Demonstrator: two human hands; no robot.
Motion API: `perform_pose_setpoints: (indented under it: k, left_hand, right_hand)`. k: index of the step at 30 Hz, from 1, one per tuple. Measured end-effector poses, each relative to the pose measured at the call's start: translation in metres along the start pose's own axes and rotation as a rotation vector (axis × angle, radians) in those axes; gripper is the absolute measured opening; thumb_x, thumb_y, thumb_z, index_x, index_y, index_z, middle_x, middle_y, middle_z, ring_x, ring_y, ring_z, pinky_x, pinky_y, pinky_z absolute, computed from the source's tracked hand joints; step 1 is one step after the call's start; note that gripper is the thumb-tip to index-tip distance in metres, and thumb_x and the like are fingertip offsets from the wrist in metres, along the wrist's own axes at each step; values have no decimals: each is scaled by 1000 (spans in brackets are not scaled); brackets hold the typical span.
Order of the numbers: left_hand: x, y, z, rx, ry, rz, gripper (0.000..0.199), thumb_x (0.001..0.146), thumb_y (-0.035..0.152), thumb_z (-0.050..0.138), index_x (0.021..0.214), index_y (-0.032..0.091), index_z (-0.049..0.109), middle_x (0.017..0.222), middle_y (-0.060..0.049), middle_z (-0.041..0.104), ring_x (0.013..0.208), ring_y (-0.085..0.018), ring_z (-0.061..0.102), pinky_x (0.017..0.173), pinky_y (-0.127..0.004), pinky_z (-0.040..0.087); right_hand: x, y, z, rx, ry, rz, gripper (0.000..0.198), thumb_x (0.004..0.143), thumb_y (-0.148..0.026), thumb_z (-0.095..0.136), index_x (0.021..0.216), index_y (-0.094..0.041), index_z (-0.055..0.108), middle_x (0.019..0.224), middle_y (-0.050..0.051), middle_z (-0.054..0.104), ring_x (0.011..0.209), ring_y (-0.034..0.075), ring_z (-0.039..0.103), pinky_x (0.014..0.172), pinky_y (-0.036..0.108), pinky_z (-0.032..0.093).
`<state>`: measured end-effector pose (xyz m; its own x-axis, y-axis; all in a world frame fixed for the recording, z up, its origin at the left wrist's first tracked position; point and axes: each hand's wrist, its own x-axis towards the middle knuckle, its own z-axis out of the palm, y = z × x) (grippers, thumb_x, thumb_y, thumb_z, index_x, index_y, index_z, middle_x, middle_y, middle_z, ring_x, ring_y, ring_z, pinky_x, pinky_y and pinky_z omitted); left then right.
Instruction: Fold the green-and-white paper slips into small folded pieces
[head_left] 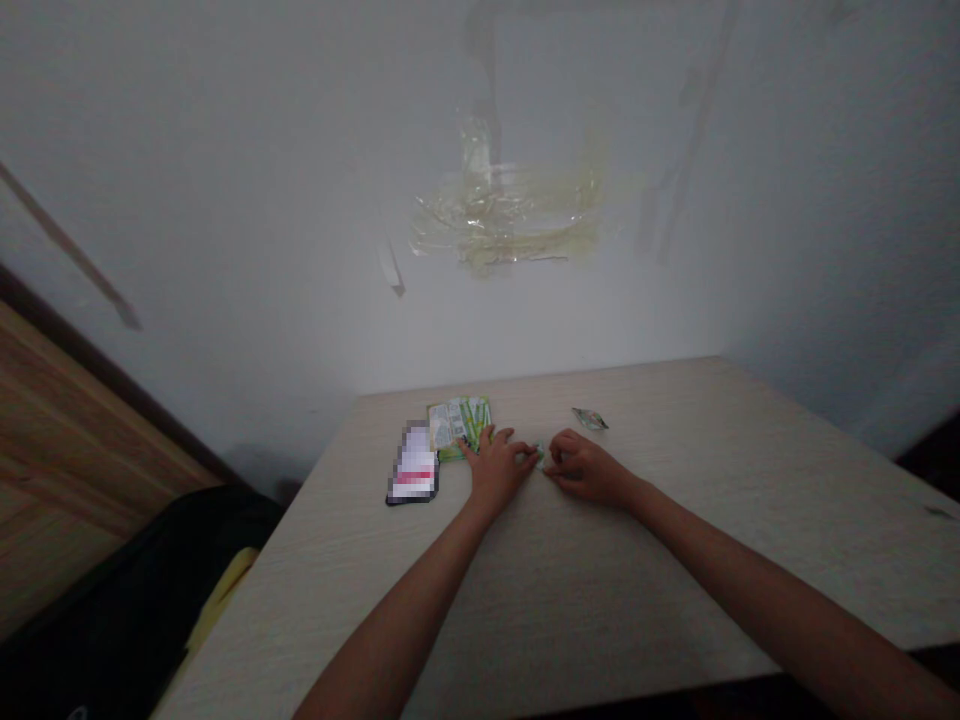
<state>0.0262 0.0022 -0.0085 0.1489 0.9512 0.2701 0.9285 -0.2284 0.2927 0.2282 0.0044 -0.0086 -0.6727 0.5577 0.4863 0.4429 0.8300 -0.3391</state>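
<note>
My left hand (499,470) rests on the table, thumb and index finger pinched on a small green-and-white piece (539,456), its other fingers spread. From the other side, my right hand (589,470) has curled fingers, with the thumb and fingertips closed at the edge of the same piece. What the piece is stays too small and partly covered to tell. Just beyond my left fingers lie several green-and-white printed packets or cards (450,425), overlapping one another. A small crumpled foil-like packet (591,418) lies on the table past my right hand.
A phone (414,465) with a blurred screen lies left of the printed stack. The pale wooden table (660,600) meets a wall (300,200) at its back, with peeling clear tape (517,220) on it. Dark cloth (135,600) and wooden panelling (60,430) are at the left.
</note>
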Motion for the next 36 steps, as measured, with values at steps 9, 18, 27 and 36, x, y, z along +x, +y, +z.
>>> perform_pose_setpoints:
  k: [9, 18, 27, 36]
  left_hand:
    - [-1, -2, 3, -3, 15, 33, 21, 87, 50, 56, 99, 42, 71, 134, 3, 56, 138, -31, 27, 106, -74, -2]
    - [-1, -3, 3, -15, 17, 20, 27, 86, 49, 57, 111, 42, 67, 136, 0, 55, 137, -30, 30, 110, -70, 0]
    - [1, -3, 6, -1, 39, 117, 19, 88, 40, 57, 101, 31, 69, 135, -3, 56, 137, -31, 31, 107, -75, -1]
    - [2, -5, 6, -123, 25, 119, 15, 87, 32, 59, 100, 26, 64, 133, -4, 57, 137, -31, 32, 106, -77, 2]
  right_hand:
    - [-1, 12, 8, 44, 93, 113, 12, 84, -22, 64, 90, -24, 75, 95, 7, 60, 96, 20, 55, 88, 36, 46]
    - [-2, 31, 25, -95, 153, 281, 35, 82, -29, 68, 116, -21, 68, 108, 12, 54, 105, 25, 52, 97, 44, 44]
    - [-2, 29, 26, -100, 141, 298, 34, 83, -29, 66, 116, -21, 68, 111, 13, 54, 107, 25, 51, 99, 44, 43]
    - [-2, 30, 25, -45, 154, 295, 33, 84, -29, 65, 117, -24, 68, 112, 12, 55, 107, 25, 52, 99, 44, 42]
